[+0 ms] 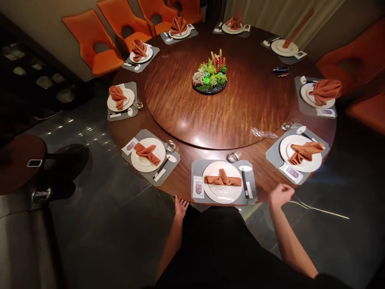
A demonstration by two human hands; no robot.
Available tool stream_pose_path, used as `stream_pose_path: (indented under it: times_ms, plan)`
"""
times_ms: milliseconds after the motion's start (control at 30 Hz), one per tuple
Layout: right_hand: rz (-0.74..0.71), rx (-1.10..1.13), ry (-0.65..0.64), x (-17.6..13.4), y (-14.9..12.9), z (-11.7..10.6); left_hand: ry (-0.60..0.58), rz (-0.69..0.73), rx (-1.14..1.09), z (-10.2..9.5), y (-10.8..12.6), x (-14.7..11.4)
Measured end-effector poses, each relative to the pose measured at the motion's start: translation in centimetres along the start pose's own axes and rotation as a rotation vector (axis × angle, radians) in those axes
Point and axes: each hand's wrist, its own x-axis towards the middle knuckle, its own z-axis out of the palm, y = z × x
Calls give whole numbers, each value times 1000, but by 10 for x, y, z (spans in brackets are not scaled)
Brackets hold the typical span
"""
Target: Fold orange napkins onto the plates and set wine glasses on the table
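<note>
Two bare hands are showing at the bottom of what we are seeing, both down at the near edge of a big round wooden table (pixel 180 184). Our left hand (pixel 181 206) is lying with its fingers spread flat, and its fingertips are touching the table's rim just left of the nearest grey placemat (pixel 224 166). Our right hand (pixel 281 194) is curled into a loose fist, gripping nothing, and is hanging just off the rim to the right of that same placemat; we cannot tell whether it is touching the wood.

Between the hands, the nearest white plate (pixel 222 190) is sitting on the placemat with a folded orange napkin (pixel 223 179) lying flat across it. Black chopsticks (pixel 244 182) are lying just right of the plate, below a white spoon (pixel 245 168), and a small printed card (pixel 198 186) is lying on the left. A small glass (pixel 234 156) is standing just beyond the placemat.

Similar settings are ringing the table, one to the left with its own plate (pixel 148 159) and one to the right with another plate (pixel 300 153). At the middle of the raised turntable (pixel 219 116), a flower arrangement (pixel 210 74) is standing in a dark dish. A crumpled clear wrapper (pixel 264 133) is lying on the turntable's near right edge. Orange chairs (pixel 99 44) are standing round the far side, close to the table.
</note>
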Motion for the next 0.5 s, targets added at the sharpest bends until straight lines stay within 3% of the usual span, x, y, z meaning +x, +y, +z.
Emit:
stream_pose_path:
  times_ms: [33,100,167,233,300,367,433,500]
  plan:
    - [-67,35,-82,-24,-24,14,-5,-9,35,-18,8,2]
    - [-239,130,-460,-88,-84,62,-16,-45,97,-58,29,5]
    - [-288,226,-910,-163,-150,129,13,-70,137,-103,54,5]
    - [-257,237,-1148,-234,-210,199,55,-58,157,-152,79,1]
    - [-251,244,-1178,-288,-254,258,109,-25,153,-201,103,-5]
    - [-322,222,-1137,-322,-279,298,172,8,130,-245,123,-9]
    - [-381,160,-1076,-338,-288,321,238,37,128,-278,140,-10]
    - [-402,99,-1029,-344,-288,332,285,58,176,-296,154,-7]
